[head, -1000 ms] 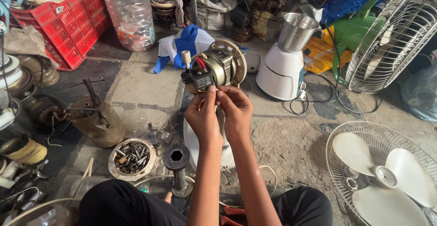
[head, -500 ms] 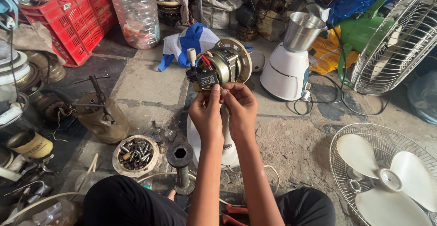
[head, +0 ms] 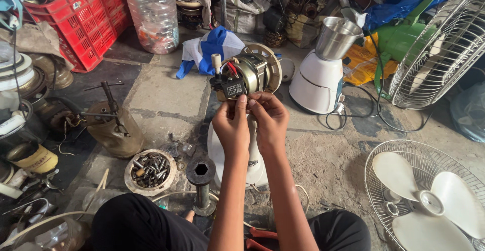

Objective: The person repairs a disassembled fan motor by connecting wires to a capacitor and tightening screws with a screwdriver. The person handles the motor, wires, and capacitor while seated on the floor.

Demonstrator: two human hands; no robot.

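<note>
Barely shifted since before, left hand [head: 231, 122] and right hand [head: 269, 117] pinching fan motor [head: 250, 75] just above them

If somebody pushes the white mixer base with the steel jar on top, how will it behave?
The mixer base is wide at the bottom, so it would probably slide rather than tip. The steel jar makes it top-heavy, perhaps. Its cable lies looped on the floor and may drag.

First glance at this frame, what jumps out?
Dead centre, the left hand and right hand meet at a bare fan motor on a white stand. A fan with white blades lies flat at lower right, a white mixer with a steel jar stands behind, and a red crate sits at upper left.
</note>
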